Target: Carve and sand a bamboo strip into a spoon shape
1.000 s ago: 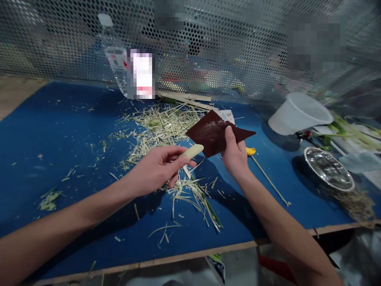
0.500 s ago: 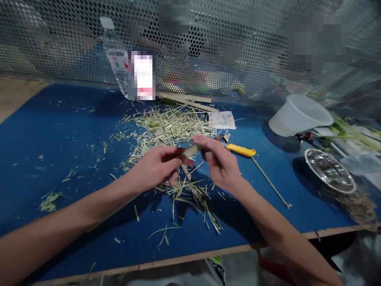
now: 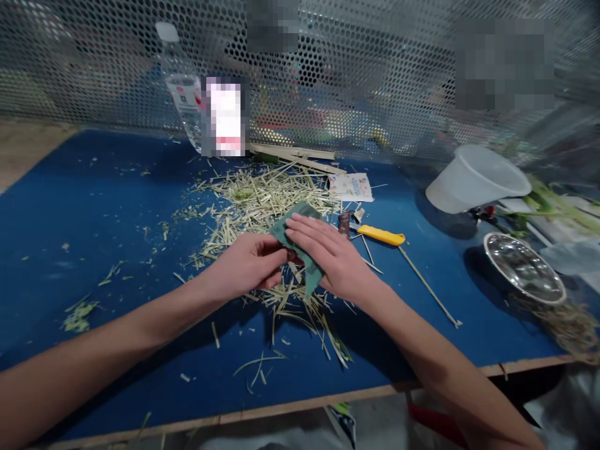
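Two hands closing on one folded green sheet (image 3: 297, 212), mid-table.
I've got its long axis slanting between them, far-left to near-right: right hand (image 3: 332, 259) lies flat over it, nearer; left hand (image 3: 248, 265) pinches its edge.

Blue flat work board (image 3: 94, 219): pale shredded plant-fibre heap (image 3: 262, 206) at centre. Green abrasive sheet (image 3: 300, 247) between left hand (image 3: 246, 265) and right hand (image 3: 332, 259), above heap. Behind heap, printed paper card (image 3: 350, 187). Right of heap, yellow utility knife (image 3: 379, 235); far right, white plastic cup (image 3: 478, 179), round steel bowl (image 3: 524, 269). Back left, clear plastic bottle (image 3: 180, 81) before perforated metal screen (image 3: 375, 62).
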{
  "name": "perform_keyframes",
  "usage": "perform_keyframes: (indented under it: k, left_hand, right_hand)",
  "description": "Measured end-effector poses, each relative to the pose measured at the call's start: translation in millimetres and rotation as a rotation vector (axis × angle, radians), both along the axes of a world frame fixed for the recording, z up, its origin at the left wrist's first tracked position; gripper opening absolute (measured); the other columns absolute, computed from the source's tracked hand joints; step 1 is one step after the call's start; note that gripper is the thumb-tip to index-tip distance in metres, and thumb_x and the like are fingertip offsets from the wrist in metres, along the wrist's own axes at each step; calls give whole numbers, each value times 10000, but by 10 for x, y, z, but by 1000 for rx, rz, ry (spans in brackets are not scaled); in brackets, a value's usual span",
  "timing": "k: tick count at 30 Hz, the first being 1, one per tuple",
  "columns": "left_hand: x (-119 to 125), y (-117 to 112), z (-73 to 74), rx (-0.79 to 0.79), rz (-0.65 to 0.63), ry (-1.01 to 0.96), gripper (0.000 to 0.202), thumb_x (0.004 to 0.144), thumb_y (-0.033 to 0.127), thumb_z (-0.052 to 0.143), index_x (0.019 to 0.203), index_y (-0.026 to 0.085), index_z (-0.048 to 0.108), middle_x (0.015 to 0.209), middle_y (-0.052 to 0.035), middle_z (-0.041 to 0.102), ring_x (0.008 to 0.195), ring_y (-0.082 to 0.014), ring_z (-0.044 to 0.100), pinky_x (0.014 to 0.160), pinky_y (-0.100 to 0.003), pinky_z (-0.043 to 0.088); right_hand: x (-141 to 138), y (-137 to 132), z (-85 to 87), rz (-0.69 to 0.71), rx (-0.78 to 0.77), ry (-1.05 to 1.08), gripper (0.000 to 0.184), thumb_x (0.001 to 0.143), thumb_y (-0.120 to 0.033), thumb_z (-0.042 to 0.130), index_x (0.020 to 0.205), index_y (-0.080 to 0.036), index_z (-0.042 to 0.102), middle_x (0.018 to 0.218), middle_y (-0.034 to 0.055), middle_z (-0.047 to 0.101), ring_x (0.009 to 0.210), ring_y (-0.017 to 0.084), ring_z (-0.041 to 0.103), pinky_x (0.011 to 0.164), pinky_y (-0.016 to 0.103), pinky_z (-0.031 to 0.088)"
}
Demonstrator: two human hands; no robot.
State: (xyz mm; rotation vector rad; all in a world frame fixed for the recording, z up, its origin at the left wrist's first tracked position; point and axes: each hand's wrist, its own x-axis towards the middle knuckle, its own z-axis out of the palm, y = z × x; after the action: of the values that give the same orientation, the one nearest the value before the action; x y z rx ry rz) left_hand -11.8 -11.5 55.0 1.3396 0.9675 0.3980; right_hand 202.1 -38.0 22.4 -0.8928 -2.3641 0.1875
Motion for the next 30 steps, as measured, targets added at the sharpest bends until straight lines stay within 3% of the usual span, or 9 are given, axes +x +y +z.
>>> perform_keyframes:
  k: [3, 9, 11, 13, 16, 19, 21, 25, 30]
  left_hand:
    - [1, -30, 31, 47, -63, 35, 145, 855, 255, 610, 819, 144, 696, 430, 54, 509, 404, -69, 439, 439, -194, 341]
    - [-7, -59, 42, 154, -4, 42, 249, 919, 316, 554, 907, 134, 724, 484, 53, 508, 427, -70, 453, 454, -204, 337]
    - [5, -101, 42, 195, -75, 63, 271, 915, 346, 580, 808, 136, 713, 486, 49, 509, 450, -71, 468, 475, -207, 361]
    - [19, -140, 48, 214, -102, 65, 293, 919, 386, 587, 861, 141, 737, 487, 51, 512, 454, -72, 465, 474, -207, 359]
    - [30, -160, 72, 165, -38, 25, 371, 901, 458, 629, 1096, 167, 749, 555, 42, 586, 446, -71, 466, 450, -210, 356]
    - [25, -148, 114, 105, 8, -19, 361, 896, 448, 650, 1117, 183, 753, 683, 5, 683, 440, -57, 474, 435, -208, 360]
    - [18, -143, 146, 70, 2, -35, 329, 904, 434, 650, 1088, 185, 761, 578, 23, 633, 420, -58, 466, 420, -197, 342]
    - [5, -141, 187, -11, 26, -105, 331, 928, 464, 619, 1047, 186, 755, 415, 61, 491, 365, -55, 421, 377, -172, 288]
    - [1, -151, 203, -33, 79, -193, 324, 922, 443, 639, 1097, 184, 724, 612, 11, 680, 366, -32, 447, 347, -157, 311]
  right_hand:
    - [2, 8, 0, 35, -88, 62, 615, 952, -96, 447, 1534, -277, 368, 1532, 74, 517, 1477, 193, 401, 1213, 480, 383]
    - [51, 9, 39, -8, -88, 149, 522, 963, -168, 510, 1469, -294, 479, 1507, 61, 548, 1460, 214, 429, 1204, 490, 387]
    - [28, -3, 35, 6, -230, 144, 479, 954, -200, 529, 1427, -275, 535, 1479, 63, 578, 1427, 230, 477, 1185, 483, 407]
    - [-5, -11, 9, -45, -472, 265, 376, 985, -276, 492, 1338, -256, 618, 1352, 61, 676, 1295, 238, 606, 1104, 465, 489]
    - [-36, 21, -58, -309, -718, 745, 361, 989, -459, 490, 1174, -230, 699, 1145, 46, 760, 1092, 232, 706, 976, 430, 571]
    - [-36, 121, -113, -540, -665, 1295, 386, 868, -528, 658, 1117, -234, 690, 1157, 27, 749, 1098, 216, 696, 1003, 405, 557]
    - [-27, 193, -120, -603, -637, 1477, 409, 788, -512, 742, 1092, -246, 677, 1158, 14, 744, 1101, 207, 694, 1023, 403, 546]
    - [-14, 256, -80, -614, -629, 1557, 395, 731, -483, 786, 1033, -252, 675, 1081, 9, 756, 1101, 213, 694, 1031, 411, 541]
    - [-8, 244, -66, -593, -632, 1574, 407, 719, -468, 798, 1038, -246, 677, 1095, 21, 754, 1141, 234, 681, 1031, 423, 541]
